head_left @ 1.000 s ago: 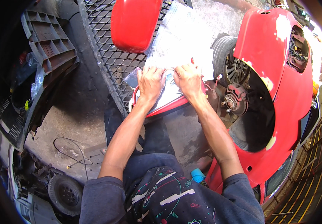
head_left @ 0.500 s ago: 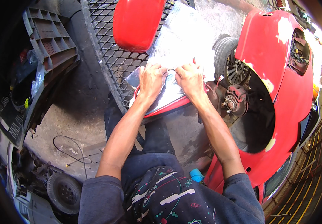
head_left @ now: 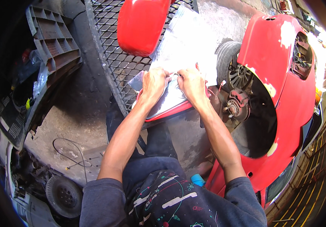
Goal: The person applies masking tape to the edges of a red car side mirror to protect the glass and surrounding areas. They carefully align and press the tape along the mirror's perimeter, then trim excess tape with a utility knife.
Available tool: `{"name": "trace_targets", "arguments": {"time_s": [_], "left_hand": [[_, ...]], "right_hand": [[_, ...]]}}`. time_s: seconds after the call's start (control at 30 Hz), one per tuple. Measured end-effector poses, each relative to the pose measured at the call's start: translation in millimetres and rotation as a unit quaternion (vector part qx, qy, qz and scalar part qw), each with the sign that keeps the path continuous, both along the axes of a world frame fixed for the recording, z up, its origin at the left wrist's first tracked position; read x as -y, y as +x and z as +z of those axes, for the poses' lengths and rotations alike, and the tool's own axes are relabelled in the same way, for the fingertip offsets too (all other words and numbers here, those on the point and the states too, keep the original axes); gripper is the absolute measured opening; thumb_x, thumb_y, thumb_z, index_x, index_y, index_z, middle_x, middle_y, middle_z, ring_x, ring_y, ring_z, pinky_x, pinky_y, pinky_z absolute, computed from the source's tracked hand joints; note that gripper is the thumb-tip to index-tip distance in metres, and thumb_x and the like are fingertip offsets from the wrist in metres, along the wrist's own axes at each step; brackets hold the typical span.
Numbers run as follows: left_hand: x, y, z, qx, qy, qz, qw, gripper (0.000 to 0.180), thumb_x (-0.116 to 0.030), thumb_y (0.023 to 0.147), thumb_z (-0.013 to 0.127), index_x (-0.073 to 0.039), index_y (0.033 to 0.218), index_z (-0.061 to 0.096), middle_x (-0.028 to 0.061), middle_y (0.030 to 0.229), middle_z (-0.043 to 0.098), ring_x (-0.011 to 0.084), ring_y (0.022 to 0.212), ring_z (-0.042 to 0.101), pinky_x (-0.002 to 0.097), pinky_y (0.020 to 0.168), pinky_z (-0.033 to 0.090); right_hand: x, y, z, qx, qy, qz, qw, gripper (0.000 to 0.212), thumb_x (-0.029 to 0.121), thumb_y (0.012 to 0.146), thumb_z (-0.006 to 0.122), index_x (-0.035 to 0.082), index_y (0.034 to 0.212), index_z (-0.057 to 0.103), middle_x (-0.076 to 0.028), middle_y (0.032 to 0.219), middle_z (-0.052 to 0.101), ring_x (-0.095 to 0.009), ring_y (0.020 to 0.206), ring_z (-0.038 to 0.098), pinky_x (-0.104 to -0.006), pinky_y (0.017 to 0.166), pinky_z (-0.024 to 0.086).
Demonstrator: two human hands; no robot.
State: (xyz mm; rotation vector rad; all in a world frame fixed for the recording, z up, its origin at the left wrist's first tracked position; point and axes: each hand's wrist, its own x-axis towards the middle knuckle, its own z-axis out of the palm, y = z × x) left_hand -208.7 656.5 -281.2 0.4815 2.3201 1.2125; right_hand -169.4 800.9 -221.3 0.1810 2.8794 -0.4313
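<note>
Head view: right beneath the two hands I can see a red-rimmed part (head_left: 170, 112), its rim bowing out on the near side of the grip, toward the worker's body. Its pale inner face (head_left: 173, 96) shows in the gap between the wrists. Left hand (head_left: 155, 84) and right hand (head_left: 191, 85) sit just beside each other over its far side, fingers curled in and thumbs drawn close. Something thin and pale lies between the fingertips; whether either hand really pinches it, I can't tell from here. A small red thing (head_left: 197, 66) pokes up just past the right knuckles.

Beyond the grip spreads a white sheet (head_left: 187, 41), glaring in the sun. Farther out and a bit left, a glossy red panel (head_left: 142, 28) rests on a mesh-topped stand (head_left: 113, 60), which runs down to the left of the hands. Off to their right are a wheel (head_left: 229, 64), a bare brake disc (head_left: 238, 108) and the patchy red car body (head_left: 259, 45). Well apart on the left stands a dark ribbed panel (head_left: 51, 34).
</note>
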Motion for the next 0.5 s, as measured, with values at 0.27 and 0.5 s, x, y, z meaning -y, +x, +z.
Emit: {"name": "trace_targets", "arguments": {"time_s": [0.27, 0.5], "left_hand": [[-7, 13, 4, 0.087, 0.027, 0.111, 0.99, 0.018, -0.008, 0.069, 0.077, -0.001, 0.082, 0.067, 0.0155, 0.079, 0.066, 0.0292, 0.075, 0.065, 0.0381, 0.067, 0.05], [10, 11, -5, 0.053, 0.139, 0.085, 0.985, 0.029, -0.011, 0.068, 0.081, -0.002, 0.091, 0.067, 0.0098, 0.079, 0.065, 0.0174, 0.065, 0.06, 0.0296, 0.06, 0.049]], "right_hand": [[-6, 0, -5, -0.006, -0.011, -0.027, 1.0, 0.011, 0.01, 0.074, 0.066, 0.007, 0.083, 0.069, -0.011, 0.078, 0.064, -0.031, 0.078, 0.062, -0.0457, 0.074, 0.043], [-8, 2, -4, -0.062, -0.017, 0.0, 0.998, 0.009, 0.004, 0.072, 0.067, 0.003, 0.08, 0.068, -0.014, 0.074, 0.062, -0.032, 0.072, 0.061, -0.041, 0.069, 0.048]]}}
